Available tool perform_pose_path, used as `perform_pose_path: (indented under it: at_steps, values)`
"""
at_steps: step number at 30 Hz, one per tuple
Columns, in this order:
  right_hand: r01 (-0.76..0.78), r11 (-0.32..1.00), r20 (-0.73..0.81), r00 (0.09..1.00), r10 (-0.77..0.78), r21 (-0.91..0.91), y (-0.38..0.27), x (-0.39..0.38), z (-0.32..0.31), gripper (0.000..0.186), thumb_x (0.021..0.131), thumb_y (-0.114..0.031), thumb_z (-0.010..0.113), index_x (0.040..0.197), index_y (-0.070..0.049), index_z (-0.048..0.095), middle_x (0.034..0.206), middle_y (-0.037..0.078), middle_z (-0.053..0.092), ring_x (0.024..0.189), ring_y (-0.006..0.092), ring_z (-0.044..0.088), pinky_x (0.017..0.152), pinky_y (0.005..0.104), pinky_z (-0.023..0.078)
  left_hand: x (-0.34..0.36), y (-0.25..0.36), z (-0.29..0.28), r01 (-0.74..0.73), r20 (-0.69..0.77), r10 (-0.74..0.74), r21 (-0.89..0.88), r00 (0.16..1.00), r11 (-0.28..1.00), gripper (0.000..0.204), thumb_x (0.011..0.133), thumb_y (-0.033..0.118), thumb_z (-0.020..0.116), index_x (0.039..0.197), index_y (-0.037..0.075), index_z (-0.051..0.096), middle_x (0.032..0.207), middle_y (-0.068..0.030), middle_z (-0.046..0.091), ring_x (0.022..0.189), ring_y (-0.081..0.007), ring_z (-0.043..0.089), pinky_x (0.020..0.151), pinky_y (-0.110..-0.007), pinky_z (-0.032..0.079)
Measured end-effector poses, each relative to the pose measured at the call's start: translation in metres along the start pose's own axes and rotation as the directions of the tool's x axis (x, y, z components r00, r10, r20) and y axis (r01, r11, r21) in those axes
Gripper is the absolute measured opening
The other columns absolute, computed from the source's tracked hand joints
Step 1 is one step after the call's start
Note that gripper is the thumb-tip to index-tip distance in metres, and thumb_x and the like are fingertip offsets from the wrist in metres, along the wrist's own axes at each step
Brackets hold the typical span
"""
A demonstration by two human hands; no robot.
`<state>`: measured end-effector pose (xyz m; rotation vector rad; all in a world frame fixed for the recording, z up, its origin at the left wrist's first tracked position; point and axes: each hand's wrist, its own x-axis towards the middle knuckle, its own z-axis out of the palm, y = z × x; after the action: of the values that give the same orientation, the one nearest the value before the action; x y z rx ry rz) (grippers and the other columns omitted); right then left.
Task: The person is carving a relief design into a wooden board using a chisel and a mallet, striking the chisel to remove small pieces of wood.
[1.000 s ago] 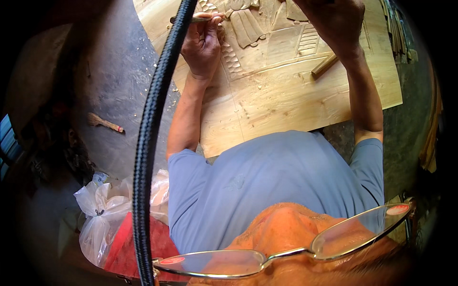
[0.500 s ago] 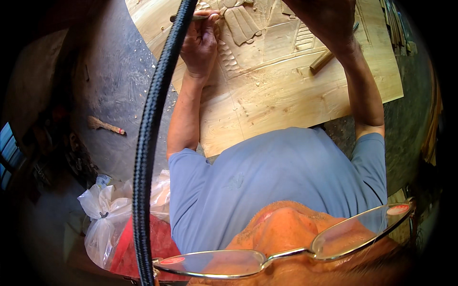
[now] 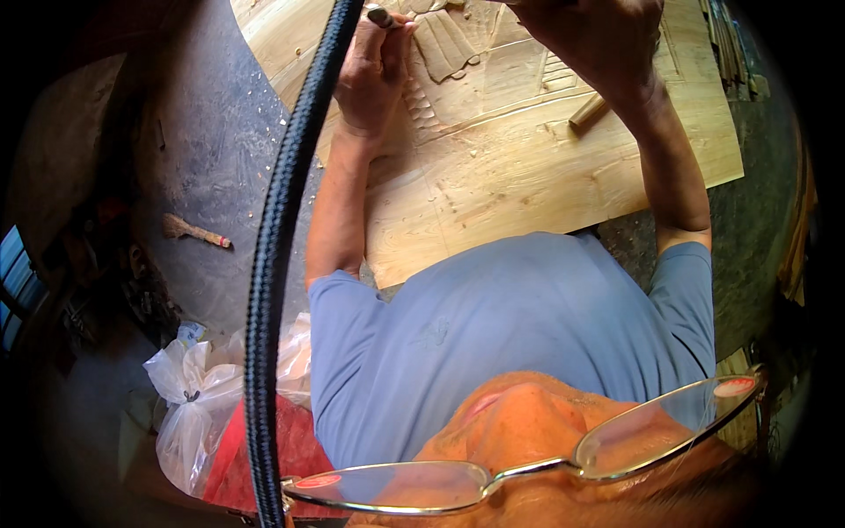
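A pale wooden panel [image 3: 475,194] with carved relief figures and rows of scalloped cuts lies in front of me. My left hand [image 3: 370,75] pinches a short chisel-like tool [image 3: 380,18] over the carving at the top left of the panel, partly behind a black braided cable [image 3: 299,150]. My right hand [image 3: 590,40] is closed above the panel's upper right; whatever it grips is hidden or cut off by the top edge. A wooden cylindrical piece [image 3: 587,113] lies on the panel just beside my right hand.
A small straw brush [image 3: 195,231] lies on the grey floor at left. Tied plastic bags [image 3: 189,414] rest by a red object [image 3: 290,436] at lower left. A bundle of long tools or strips [image 3: 735,53] sits at the upper right, beyond the panel.
The tool in my left hand has tipped from lying sideways to pointing more toward the camera. My right hand has shifted slightly left.
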<state>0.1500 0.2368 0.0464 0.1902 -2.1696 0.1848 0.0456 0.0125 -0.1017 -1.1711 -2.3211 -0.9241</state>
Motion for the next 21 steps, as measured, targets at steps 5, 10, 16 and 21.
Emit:
perform_pose_path:
  at_steps: [5, 10, 16, 21]
  values:
    - [0.024, 0.93, -0.244, 0.967, 0.07, 0.366, -0.009, 0.002, 0.007, 0.056, 0.074, 0.005, 0.078, 0.129, -0.001, 0.069, 0.108, 0.014, 0.076, 0.094, 0.0268, 0.076, 0.081, 0.0354, 0.06, -0.032, -0.032, 0.015, -0.307, 0.036, 0.328, 0.462, 0.944, 0.832, 0.023, 0.099, 0.015, 0.066, 0.121, 0.008, 0.068, 0.119, -0.0049, 0.07, 0.104, -0.021, 0.068, 0.097, -0.039, 0.05]
    - [0.056, 0.982, 0.221, 0.975, -0.015, -0.182, -0.021, 0.003, 0.005, 0.047, 0.081, -0.002, 0.071, 0.128, -0.012, 0.071, 0.101, 0.011, 0.074, 0.085, 0.0263, 0.074, 0.077, 0.0397, 0.061, 0.03, 0.006, -0.02, -0.114, 0.053, 0.125, -0.173, 0.991, 0.978, 0.007, 0.091, 0.003, 0.076, 0.095, 0.005, 0.07, 0.079, -0.0102, 0.072, 0.069, -0.024, 0.07, 0.063, -0.034, 0.055]
    - [0.246, 0.963, -0.071, 0.964, -0.255, -0.114, 0.007, 0.013, 0.008, 0.049, 0.076, -0.002, 0.07, 0.124, -0.014, 0.075, 0.092, 0.014, 0.073, 0.079, 0.0297, 0.073, 0.068, 0.04, 0.059, 0.034, -0.011, -0.014, -0.277, -0.033, 0.278, -0.248, 0.96, 0.928, 0.009, 0.09, 0.012, 0.079, 0.098, 0.007, 0.075, 0.085, -0.0044, 0.078, 0.071, -0.0204, 0.075, 0.064, -0.029, 0.058]
    - [0.001, 1.0, -0.021, 1.0, -0.001, 0.008, -0.011, -0.003, 0.006, 0.057, 0.073, 0.003, 0.064, 0.127, -0.013, 0.074, 0.093, 0.015, 0.074, 0.074, 0.0314, 0.072, 0.065, 0.0395, 0.058, 0.035, -0.01, -0.033, -0.139, 0.104, 0.18, -0.315, 0.978, 0.939, 0.009, 0.088, 0.012, 0.08, 0.096, 0.007, 0.078, 0.088, -0.0046, 0.079, 0.072, -0.0202, 0.075, 0.065, -0.028, 0.057]
